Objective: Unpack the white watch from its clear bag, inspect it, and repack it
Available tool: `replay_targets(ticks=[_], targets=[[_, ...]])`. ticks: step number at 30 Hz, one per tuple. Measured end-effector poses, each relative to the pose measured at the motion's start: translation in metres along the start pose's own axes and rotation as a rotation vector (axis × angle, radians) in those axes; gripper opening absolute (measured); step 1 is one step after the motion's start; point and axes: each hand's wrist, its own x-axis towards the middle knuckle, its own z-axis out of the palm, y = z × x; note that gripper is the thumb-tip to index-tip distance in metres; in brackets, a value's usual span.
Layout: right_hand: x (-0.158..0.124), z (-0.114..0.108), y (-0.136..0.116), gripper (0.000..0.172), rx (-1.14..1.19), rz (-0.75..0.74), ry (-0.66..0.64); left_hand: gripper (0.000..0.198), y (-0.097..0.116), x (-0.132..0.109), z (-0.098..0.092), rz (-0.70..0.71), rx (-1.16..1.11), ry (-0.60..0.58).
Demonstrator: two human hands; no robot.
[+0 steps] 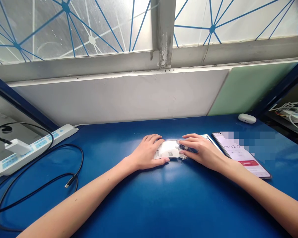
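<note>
Both hands meet over a small white packet (168, 148) lying near the middle of the blue surface (149, 205). Left hand (146, 154): clamped on the packet's left end, with the thumb along the near edge and the fingers at the end and far side. Right hand (201, 149): thumb and fingers bent over the opposite end, touching crinkled clear plastic and a dark patch; whether they pinch it tightly cannot be told. Printed marks, including a small square code, show on the packet's upper face between the hands.

Just beyond the right hand, a pale flat item (208, 136) is partly covered by it. Beside that lies a phone (254, 168), screen up, showing a timer and a red button, part of the display pixelated. Farther back, a rounded white case (247, 118) sits near the far edge.

Over on the left, a white power strip (62, 133) lies at a slant with a white plug (17, 146) in it. Black cable (82, 158) loops across the surface, its metal-tipped connector (70, 181) pointing toward the near side.
</note>
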Motion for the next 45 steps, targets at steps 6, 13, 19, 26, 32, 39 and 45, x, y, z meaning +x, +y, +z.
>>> replay_targets(ticks=[6,13,19,26,32,39,45], targets=[[0.0,0.0,-0.001,0.024,0.013,-0.014,0.029,0.065,-0.001,0.0,0.0,0.011,0.004,0.014],[-0.002,0.014,0.002,0.024,0.112,0.038,0.077,0.058,-0.001,-0.001,0.0,0.011,0.004,0.015],[-0.002,0.015,-0.002,0.015,0.139,0.045,0.116,0.053,0.0,-0.001,0.001,0.021,0.0,0.018],[-0.002,0.017,-0.004,0.012,0.184,0.052,0.027,0.052,-0.001,-0.002,0.001,0.015,-0.008,0.007],[0.0,0.021,-0.008,0.013,0.199,0.043,0.051,0.056,0.001,-0.001,0.0,0.012,-0.014,0.005],[0.001,0.011,-0.004,0.012,0.088,-0.025,0.01,0.061,0.001,-0.001,0.002,-0.013,-0.029,0.025],[0.003,0.003,-0.004,0.017,0.004,-0.063,-0.02,0.062,0.0,-0.001,0.003,-0.037,-0.016,0.024]])
